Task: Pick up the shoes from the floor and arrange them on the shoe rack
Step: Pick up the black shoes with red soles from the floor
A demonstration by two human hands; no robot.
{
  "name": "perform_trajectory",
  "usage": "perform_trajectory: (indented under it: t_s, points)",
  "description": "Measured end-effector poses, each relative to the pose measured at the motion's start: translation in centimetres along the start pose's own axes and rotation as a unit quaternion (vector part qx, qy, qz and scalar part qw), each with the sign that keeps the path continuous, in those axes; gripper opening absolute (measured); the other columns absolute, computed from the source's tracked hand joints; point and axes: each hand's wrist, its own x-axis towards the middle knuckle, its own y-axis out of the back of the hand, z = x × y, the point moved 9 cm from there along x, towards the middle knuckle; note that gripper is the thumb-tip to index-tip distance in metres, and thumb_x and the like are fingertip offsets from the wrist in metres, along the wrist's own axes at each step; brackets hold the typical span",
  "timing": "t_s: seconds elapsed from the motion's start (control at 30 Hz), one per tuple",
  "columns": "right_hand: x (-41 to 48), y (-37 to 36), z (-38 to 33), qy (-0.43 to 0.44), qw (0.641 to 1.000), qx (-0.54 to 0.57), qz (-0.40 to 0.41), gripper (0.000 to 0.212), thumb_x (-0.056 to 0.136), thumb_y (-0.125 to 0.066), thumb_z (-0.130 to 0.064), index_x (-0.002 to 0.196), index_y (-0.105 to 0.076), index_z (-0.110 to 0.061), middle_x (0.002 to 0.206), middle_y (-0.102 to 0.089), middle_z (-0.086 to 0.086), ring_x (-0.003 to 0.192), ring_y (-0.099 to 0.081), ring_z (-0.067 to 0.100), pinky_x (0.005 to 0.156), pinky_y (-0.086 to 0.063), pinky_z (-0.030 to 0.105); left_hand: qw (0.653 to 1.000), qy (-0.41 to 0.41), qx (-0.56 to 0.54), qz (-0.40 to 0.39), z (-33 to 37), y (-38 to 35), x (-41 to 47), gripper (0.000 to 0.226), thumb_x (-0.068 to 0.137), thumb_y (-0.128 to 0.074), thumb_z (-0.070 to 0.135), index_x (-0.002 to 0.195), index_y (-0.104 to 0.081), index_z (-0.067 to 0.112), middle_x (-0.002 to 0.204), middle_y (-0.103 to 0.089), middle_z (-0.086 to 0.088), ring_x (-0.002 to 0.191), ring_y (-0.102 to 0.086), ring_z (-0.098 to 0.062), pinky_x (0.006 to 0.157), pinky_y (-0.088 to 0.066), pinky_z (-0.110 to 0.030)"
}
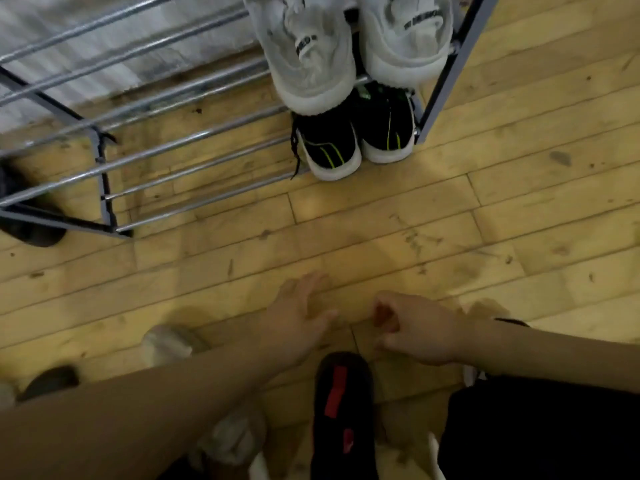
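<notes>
A metal shoe rack (194,136) with silver bars stands at the top of the view. A white pair (311,60) rests on its upper tier at the right end. Under it sits a black pair with green lines and white soles (332,150). A black shoe with red patches (341,410) lies on the floor at the bottom centre. My left hand (298,313) hovers above the floor with fingers apart, empty. My right hand (412,327) is beside it, fingers loosely curled, holding nothing.
Wooden plank floor (450,209) throughout. A whitish shoe (166,344) and a dark shoe (48,381) lie at the lower left. Another dark shoe (31,230) sits by the rack's left leg. A pale shoe (232,441) lies under my left forearm.
</notes>
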Motion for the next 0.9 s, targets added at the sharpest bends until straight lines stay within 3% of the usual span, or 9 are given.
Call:
perform_trajectory:
  t_s: [0.07, 0.17, 0.27, 0.37, 0.43, 0.5, 0.63, 0.73, 0.9]
  points:
    - [-0.6, -3.3, -0.3, 0.023, 0.998, 0.002, -0.058, 0.028, 0.087, -0.075, -0.030, 0.101, -0.051, -0.036, 0.103, -0.058, -0.018, 0.099, -0.059, 0.008, 0.074, -0.044, 0.010, 0.998, 0.014, 0.006, -0.056, -2.4, -2.0, -2.6, 0.057, 0.098, -0.064, 0.042, 0.147, -0.036, 0.050, 0.143, -0.047, 0.017, 0.121, -0.056, -0.008, 0.107, -0.045, -0.028]
    - [-1.1, -5.7, -0.4, 0.028, 0.995, -0.016, -0.094, 0.021, 0.089, -0.072, -0.040, 0.102, -0.055, -0.041, 0.104, -0.060, -0.017, 0.097, -0.060, 0.006, 0.084, -0.052, 0.028, 0.990, 0.042, -0.013, -0.133, -5.1, -5.2, -5.6, 0.055, 0.095, -0.068, 0.029, 0.141, -0.043, 0.047, 0.135, -0.059, 0.016, 0.127, -0.056, -0.008, 0.110, -0.043, -0.027]
    - [-1.2, -5.5, -0.4, 0.032, 0.997, -0.025, -0.058, 0.019, 0.090, -0.071, -0.035, 0.095, -0.054, -0.043, 0.098, -0.060, -0.018, 0.092, -0.057, 0.002, 0.077, -0.047, 0.023, 0.983, 0.066, -0.084, -0.148, -5.4, -6.9, -6.5, 0.059, 0.092, -0.070, 0.020, 0.138, -0.044, 0.045, 0.126, -0.062, 0.016, 0.121, -0.060, -0.006, 0.108, -0.049, -0.034]
    - [-1.6, -4.4, -0.2, 0.036, 0.999, -0.004, -0.014, 0.020, 0.090, -0.072, -0.026, 0.092, -0.057, -0.038, 0.096, -0.060, -0.019, 0.090, -0.057, 0.000, 0.074, -0.043, 0.015, 0.985, 0.031, -0.116, -0.127, -4.0, -6.8, -5.7, 0.057, 0.091, -0.070, 0.017, 0.134, -0.049, 0.048, 0.124, -0.063, 0.019, 0.121, -0.059, -0.003, 0.105, -0.051, -0.031]
    - [-1.9, -2.0, 0.2, 0.022, 0.998, 0.040, 0.047, 0.020, 0.090, -0.071, -0.022, 0.092, -0.059, -0.037, 0.096, -0.064, -0.018, 0.090, -0.059, -0.001, 0.072, -0.043, 0.015, 0.982, 0.013, -0.152, -0.108, -2.3, -5.7, -4.7, 0.058, 0.092, -0.071, 0.018, 0.133, -0.049, 0.053, 0.126, -0.062, 0.024, 0.121, -0.059, -0.001, 0.103, -0.053, -0.027]
    - [-2.4, 1.7, 0.8, 0.011, 0.989, 0.080, 0.127, 0.023, 0.091, -0.072, -0.018, 0.090, -0.060, -0.037, 0.096, -0.066, -0.017, 0.092, -0.060, -0.004, 0.075, -0.046, 0.020, 0.976, -0.005, -0.200, -0.085, 0.4, -4.3, -3.3, 0.059, 0.091, -0.073, 0.015, 0.132, -0.050, 0.050, 0.131, -0.060, 0.020, 0.120, -0.061, -0.005, 0.098, -0.058, -0.034]
    - [-5.0, 9.5, 3.5, -0.001, 0.945, 0.183, 0.271, 0.017, 0.091, -0.071, -0.008, 0.090, -0.062, -0.022, 0.086, -0.067, -0.012, 0.081, -0.064, 0.007, 0.071, -0.048, 0.018, 0.976, -0.076, -0.194, -0.060, 8.2, -2.6, -0.2, 0.082, 0.083, -0.081, 0.020, 0.147, -0.036, 0.047, 0.146, -0.047, 0.020, 0.130, -0.052, -0.010, 0.104, -0.052, -0.036]
    - [-7.5, 12.6, 6.2, -0.004, 0.897, 0.294, 0.331, 0.017, 0.092, -0.066, 0.000, 0.097, -0.061, -0.016, 0.097, -0.072, -0.001, 0.080, -0.062, 0.012, 0.074, -0.049, 0.031, 0.973, -0.132, -0.168, -0.086, 13.9, -3.4, 1.5, 0.106, 0.078, -0.085, 0.025, 0.158, -0.018, 0.045, 0.143, -0.037, 0.027, 0.132, -0.041, -0.003, 0.107, -0.043, -0.029]
    - [-11.1, 14.8, 10.1, -0.045, 0.829, 0.374, 0.412, 0.022, 0.093, -0.064, -0.001, 0.099, -0.065, -0.022, 0.110, -0.073, -0.002, 0.089, -0.069, 0.020, 0.084, -0.060, 0.045, 0.970, -0.158, -0.169, -0.075, 19.5, -5.9, 3.4, 0.107, 0.082, -0.083, 0.024, 0.160, -0.012, 0.047, 0.140, -0.038, 0.026, 0.129, -0.040, 0.001, 0.102, -0.038, -0.024]
